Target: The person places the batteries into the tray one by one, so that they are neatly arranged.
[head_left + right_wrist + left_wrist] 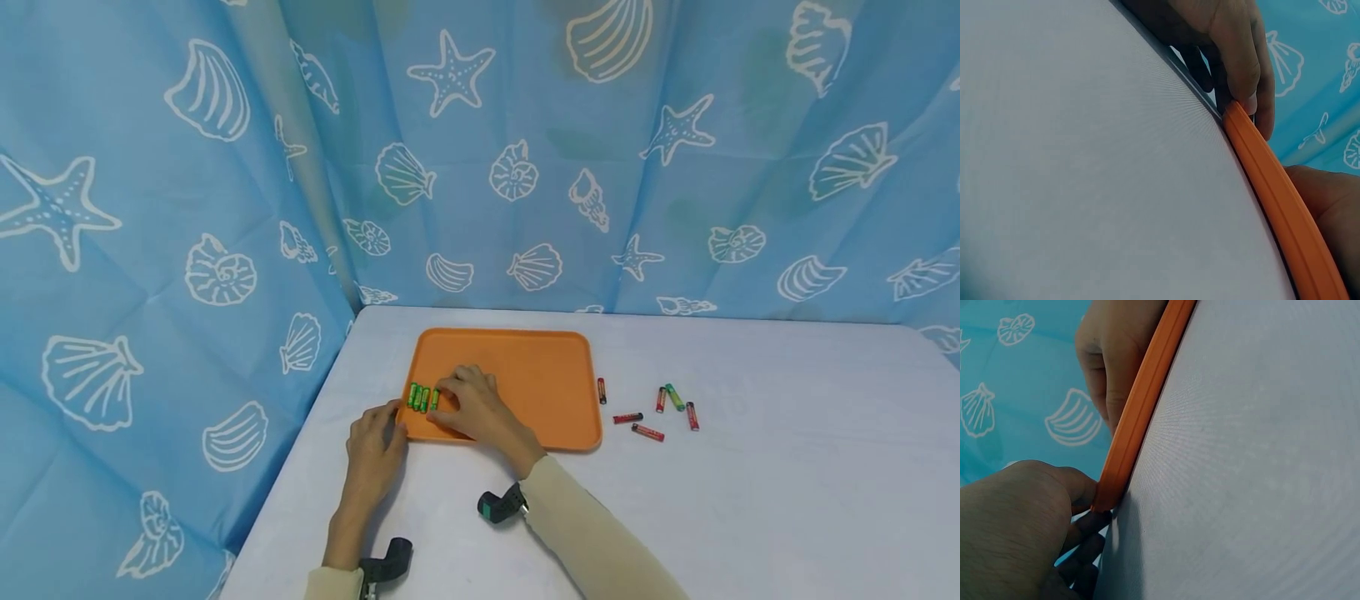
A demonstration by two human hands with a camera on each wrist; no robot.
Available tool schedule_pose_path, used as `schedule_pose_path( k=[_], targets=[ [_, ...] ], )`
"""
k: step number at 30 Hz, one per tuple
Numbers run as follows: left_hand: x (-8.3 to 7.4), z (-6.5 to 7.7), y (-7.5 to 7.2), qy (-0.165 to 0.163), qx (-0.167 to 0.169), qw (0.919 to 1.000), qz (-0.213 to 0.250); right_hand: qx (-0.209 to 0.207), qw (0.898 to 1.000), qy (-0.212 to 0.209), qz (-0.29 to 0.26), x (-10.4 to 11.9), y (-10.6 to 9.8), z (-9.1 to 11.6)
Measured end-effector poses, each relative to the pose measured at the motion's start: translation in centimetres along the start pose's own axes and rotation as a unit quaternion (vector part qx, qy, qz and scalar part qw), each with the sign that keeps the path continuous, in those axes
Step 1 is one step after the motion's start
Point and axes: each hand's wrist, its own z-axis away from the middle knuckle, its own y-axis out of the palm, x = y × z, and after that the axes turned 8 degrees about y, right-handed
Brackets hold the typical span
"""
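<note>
On the white table lies an orange tray (540, 392). Its near left corner is gripped by my left hand (372, 450), thumb at the rim and fingers around the outside; the left wrist view shows this hand (1022, 525) at the tray's corner (1138, 419). Over the tray's left part, my right hand (480, 408) pinches a green battery (435, 399) between thumb and index finger. Several green batteries (418, 397) stand side by side to its left, along the tray's left edge. In the wrist views the tray wall hides the batteries.
Right of the tray lie several red batteries (648, 432) and one green battery (675, 397), loose on the table. One red battery (602, 391) is close to the tray's right rim. A blue shell-patterned curtain (480, 167) hangs behind and to the left.
</note>
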Motion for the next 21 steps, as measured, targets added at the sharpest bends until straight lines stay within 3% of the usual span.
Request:
schedule_pose_path(
  k=[12,21],
  targets=[
    [-0.6,0.0,0.5,-0.002,0.008,0.9999,0.010,0.008,1.000,0.005,0.019,-0.5,-0.8,0.6],
    [-0.5,0.1,-0.2,-0.011,0.011,0.9999,0.003,-0.017,1.000,-0.008,0.001,-2.0,-4.0,2.8]
  ],
)
